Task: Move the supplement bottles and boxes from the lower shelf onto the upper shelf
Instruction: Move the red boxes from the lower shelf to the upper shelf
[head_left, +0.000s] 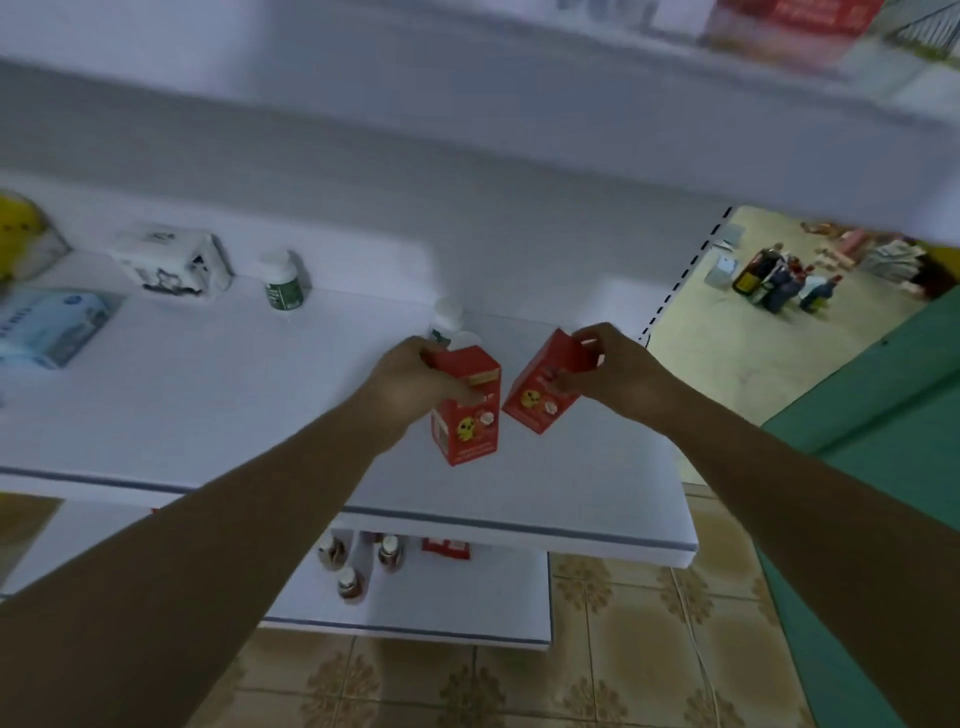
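My left hand (415, 376) grips a red supplement box (470, 421) that stands upright on the white upper shelf (208, 405). My right hand (605, 371) pinches a second red box (537, 400), tilted to the right just above the same shelf. A white bottle (448, 319) stands right behind the left box, partly hidden. Another white bottle with a green label (283, 283) stands further back left. On the lower shelf (467, 608) I see three brown bottles (358, 564) and a red box (445, 548), mostly hidden under the upper shelf edge.
A white carton (171, 262) and a pale blue pack (52, 325) lie on the upper shelf's left part. Another shelf board (571, 119) hangs overhead. The shelf ends at the right; beyond lie a tiled floor (623, 649) and a green surface (883, 415).
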